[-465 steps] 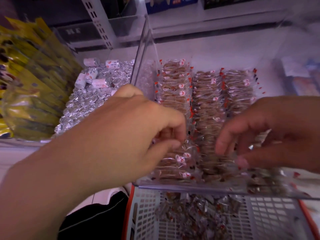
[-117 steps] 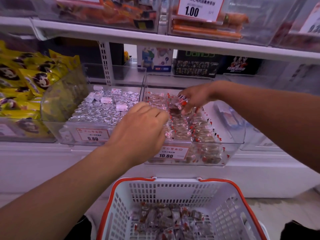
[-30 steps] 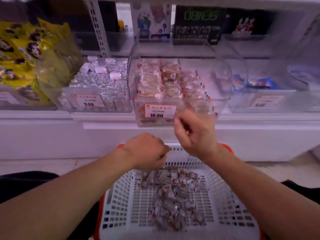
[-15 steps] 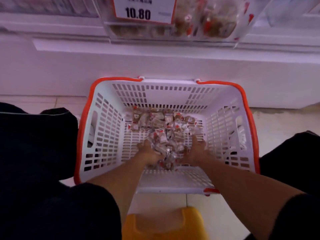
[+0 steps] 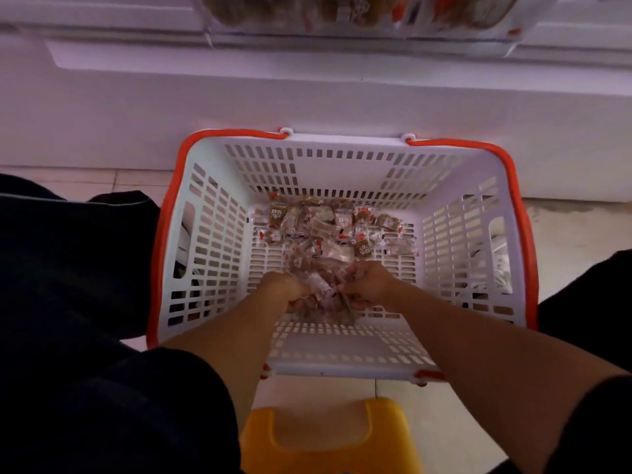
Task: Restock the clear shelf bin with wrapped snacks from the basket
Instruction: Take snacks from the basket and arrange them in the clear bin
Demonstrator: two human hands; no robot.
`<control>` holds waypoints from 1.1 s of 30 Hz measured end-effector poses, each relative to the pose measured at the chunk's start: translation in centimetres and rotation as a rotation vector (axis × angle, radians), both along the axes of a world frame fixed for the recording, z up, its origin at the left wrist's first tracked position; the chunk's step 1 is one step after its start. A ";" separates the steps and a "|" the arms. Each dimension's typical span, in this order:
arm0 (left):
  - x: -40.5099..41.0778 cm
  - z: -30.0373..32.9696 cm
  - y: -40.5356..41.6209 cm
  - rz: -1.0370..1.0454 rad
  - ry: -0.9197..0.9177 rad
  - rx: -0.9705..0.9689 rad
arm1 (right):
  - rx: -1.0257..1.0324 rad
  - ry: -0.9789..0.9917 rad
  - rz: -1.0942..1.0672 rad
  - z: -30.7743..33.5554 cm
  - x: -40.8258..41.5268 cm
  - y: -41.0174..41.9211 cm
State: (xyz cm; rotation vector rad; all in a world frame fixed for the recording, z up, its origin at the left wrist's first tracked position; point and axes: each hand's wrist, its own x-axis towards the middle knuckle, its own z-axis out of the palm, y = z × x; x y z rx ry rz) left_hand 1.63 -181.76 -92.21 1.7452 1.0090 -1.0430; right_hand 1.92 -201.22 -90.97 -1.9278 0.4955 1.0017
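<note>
A white slatted basket (image 5: 219, 234) with an orange rim stands on the floor below me. Wrapped snacks (image 5: 337, 224) in clear wrappers with red marks lie loose on its bottom. Both my hands are down inside it, close together. My left hand (image 5: 284, 290) and my right hand (image 5: 369, 285) have their fingers curled round a bunch of wrapped snacks (image 5: 323, 290) gathered between them. The clear shelf bin (image 5: 359, 15) with stacked snacks shows only as its lower front at the top edge.
A white shelf base (image 5: 307, 97) runs across behind the basket. A yellow stool (image 5: 328, 436) sits under me at the bottom. My dark-trousered knees (image 5: 68, 268) flank the basket left and right. Pale floor tiles show around it.
The view has closed in on the basket. My hands have drawn closer together in it, and the snacks nearest me are now bunched between them.
</note>
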 end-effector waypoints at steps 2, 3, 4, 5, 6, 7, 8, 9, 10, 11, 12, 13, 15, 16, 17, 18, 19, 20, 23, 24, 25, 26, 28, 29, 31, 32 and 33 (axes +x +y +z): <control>0.0 0.2 0.3 0.046 0.001 -0.061 | 0.152 0.116 -0.173 0.8 0.0 -0.2; 0.0 0.5 0.4 0.040 -0.013 -0.073 | 0.186 0.141 -0.197 1.3 0.1 -0.2; 0.2 1.1 0.5 0.022 -0.042 -0.072 | 0.214 0.149 -0.202 1.8 0.2 -0.3; 0.4 1.6 0.6 -0.006 -0.070 -0.051 | 0.234 0.155 -0.187 2.3 0.5 -0.4; 0.8 2.4 0.8 -0.035 -0.096 -0.021 | 0.250 0.157 -0.176 3.0 0.8 -0.6; 1.1 3.3 0.9 -0.056 -0.118 -0.005 | 0.258 0.154 -0.164 3.6 1.1 -0.8; 1.4 4.2 1.1 -0.054 -0.128 -0.033 | 0.264 0.154 -0.166 4.2 1.4 -1.0; 1.7 5.1 1.2 -0.032 -0.122 -0.094 | 0.270 0.153 -0.166 5.0 1.8 -1.2; 2.1 6.2 1.3 -0.005 -0.109 -0.166 | 0.294 0.155 -0.166 5.9 2.2 -1.3; 2.5 7.5 1.3 0.022 -0.099 -0.236 | 0.336 0.159 -0.162 7.0 2.6 -1.4; 2.9 9.0 1.3 0.042 -0.096 -0.303 | 0.386 0.169 -0.158 8.2 3.0 -1.5; 3.3 10.6 1.3 0.057 -0.108 -0.367 | 0.436 0.179 -0.141 9.7 3.6 -1.7; 4.4 14.2 1.4 0.043 -0.177 -0.442 | 0.484 0.162 -0.043 13.5 5.2 -2.0; 5.1 16.4 1.4 0.003 -0.225 -0.463 | 0.474 0.128 0.047 15.9 6.1 -2.1; 5.9 18.7 1.3 -0.055 -0.279 -0.474 | 0.446 0.084 0.146 18.6 6.9 -2.2; 6.5 21.1 1.3 -0.113 -0.326 -0.479 | 0.408 0.034 0.242 21.5 7.6 -2.3; 7.0 23.5 1.2 -0.176 -0.372 -0.473 | 0.355 -0.027 0.333 24.4 8.1 -2.4; 7.3 25.9 1.1 -0.236 -0.417 -0.459 | 0.288 -0.110 0.415 27.2 8.3 -2.4; 6.8 32.3 1.0 -0.385 -0.582 -0.400 | 0.168 -0.397 0.487 33.9 8.0 -2.2; 6.4 34.1 1.1 -0.404 -0.649 -0.391 | 0.180 -0.469 0.463 35.6 7.7 -2.1; 6.0 35.6 1.2 -0.400 -0.709 -0.390 | 0.211 -0.530 0.443 37.2 7.3 -2.0; 5.7 36.8 1.2 -0.374 -0.763 -0.404 | 0.256 -0.572 0.433 38.5 7.0 -1.8; 5.6 38.6 1.1 -0.267 -0.852 -0.475 | 0.369 -0.642 0.390 40.5 6.4 -1.7; 5.8 39.2 0.8 -0.195 -0.878 -0.527 | 0.410 -0.688 0.342 41.1 6.2 -1.6; 6.3 40.0 0.1 -0.067 -0.904 -0.616 | 0.422 -0.785 0.258 41.9 6.2 -1.3; 6.6 40.3 -0.3 -0.019 -0.912 -0.637 | 0.413 -0.824 0.235 42.0 6.3 -1.2; 6.9 40.5 -0.8 0.022 -0.921 -0.646 | 0.397 -0.860 0.240 42.2 6.4 -1.0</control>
